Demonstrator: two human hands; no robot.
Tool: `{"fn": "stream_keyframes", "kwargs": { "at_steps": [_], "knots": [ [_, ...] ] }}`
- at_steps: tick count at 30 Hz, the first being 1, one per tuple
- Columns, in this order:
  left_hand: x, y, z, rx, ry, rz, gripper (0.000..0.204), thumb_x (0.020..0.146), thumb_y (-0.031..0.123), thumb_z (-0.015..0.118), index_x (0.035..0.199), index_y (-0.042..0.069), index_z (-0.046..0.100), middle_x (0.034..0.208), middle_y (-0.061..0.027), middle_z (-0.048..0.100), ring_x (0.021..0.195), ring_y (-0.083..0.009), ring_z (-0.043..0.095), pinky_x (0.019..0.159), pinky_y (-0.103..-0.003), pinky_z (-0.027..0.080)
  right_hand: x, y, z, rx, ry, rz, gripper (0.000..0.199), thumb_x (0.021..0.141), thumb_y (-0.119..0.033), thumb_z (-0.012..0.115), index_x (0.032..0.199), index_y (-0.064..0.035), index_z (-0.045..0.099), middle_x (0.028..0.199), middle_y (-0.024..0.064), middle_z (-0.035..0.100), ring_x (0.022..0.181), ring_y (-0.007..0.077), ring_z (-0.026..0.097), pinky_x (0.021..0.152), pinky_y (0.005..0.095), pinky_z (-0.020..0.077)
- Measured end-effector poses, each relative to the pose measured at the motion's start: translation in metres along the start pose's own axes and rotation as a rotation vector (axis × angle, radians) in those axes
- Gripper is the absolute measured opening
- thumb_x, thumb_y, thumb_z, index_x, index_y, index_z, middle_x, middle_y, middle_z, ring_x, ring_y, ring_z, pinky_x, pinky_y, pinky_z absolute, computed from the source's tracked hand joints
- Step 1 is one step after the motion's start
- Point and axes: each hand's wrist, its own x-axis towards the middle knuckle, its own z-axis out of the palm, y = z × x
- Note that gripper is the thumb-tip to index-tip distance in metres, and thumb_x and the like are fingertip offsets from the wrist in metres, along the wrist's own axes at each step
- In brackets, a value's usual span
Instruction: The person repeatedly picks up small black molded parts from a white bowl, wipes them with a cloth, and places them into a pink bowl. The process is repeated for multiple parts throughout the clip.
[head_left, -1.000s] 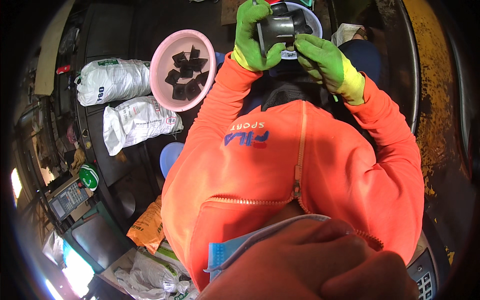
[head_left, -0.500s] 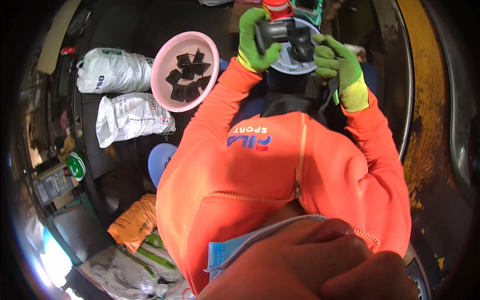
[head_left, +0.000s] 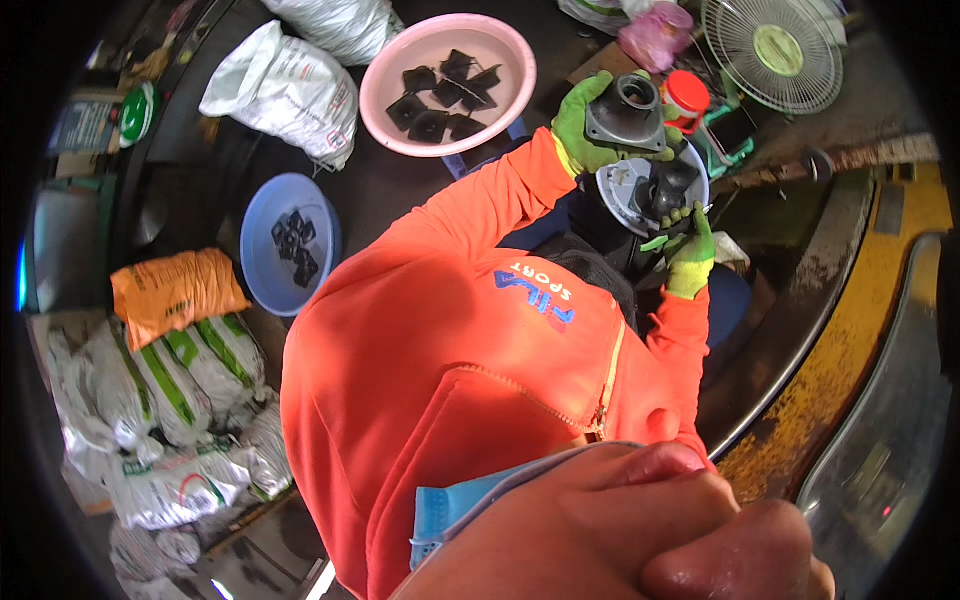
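Observation:
My left hand (head_left: 590, 125), in a green and yellow work glove, is wrapped round a black moulded part (head_left: 628, 112). The part has a square flange and a round, open neck that faces up. My right hand (head_left: 690, 250), gloved the same way, is closed round a slim green-handled tool (head_left: 655, 242); its kind is unclear, and a small pale tip shows past the fingers. Just beneath both hands sits a pale tub (head_left: 612, 185). Another black part (head_left: 672, 185) lies in it, close to my right fingers.
A pink basin (head_left: 375, 90) and a blue basin (head_left: 255, 260) hold several black pieces at the left. White sacks (head_left: 285, 90) and an orange bag (head_left: 180, 290) lie beyond them. A red-lidded container (head_left: 686, 95), phone (head_left: 732, 130) and fan (head_left: 780, 50) stand beyond my hands.
The view has swung, bringing the fan and phone into sight. My left hand has turned the black part so its neck faces up. My right hand has dropped lower, beside the tub.

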Motion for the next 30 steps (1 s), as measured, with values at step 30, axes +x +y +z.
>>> {"fn": "stream_keyframes", "kwargs": {
  "at_steps": [30],
  "knots": [
    [-0.148,0.150,0.019,0.448,0.208,0.593,0.076,0.088,0.062,0.050,0.141,0.008,0.039,0.135,-0.0306,0.043,0.118,-0.0528,0.046,0.096,-0.070,0.035,0.043,-0.010,-0.019,-0.125,-0.383,0.183,0.043,0.092,-0.041,0.051,0.097,0.0002,0.062,0.092,0.0143,0.066,0.085,0.0295,0.060,0.082,0.0411,0.0466]
  ]
}}
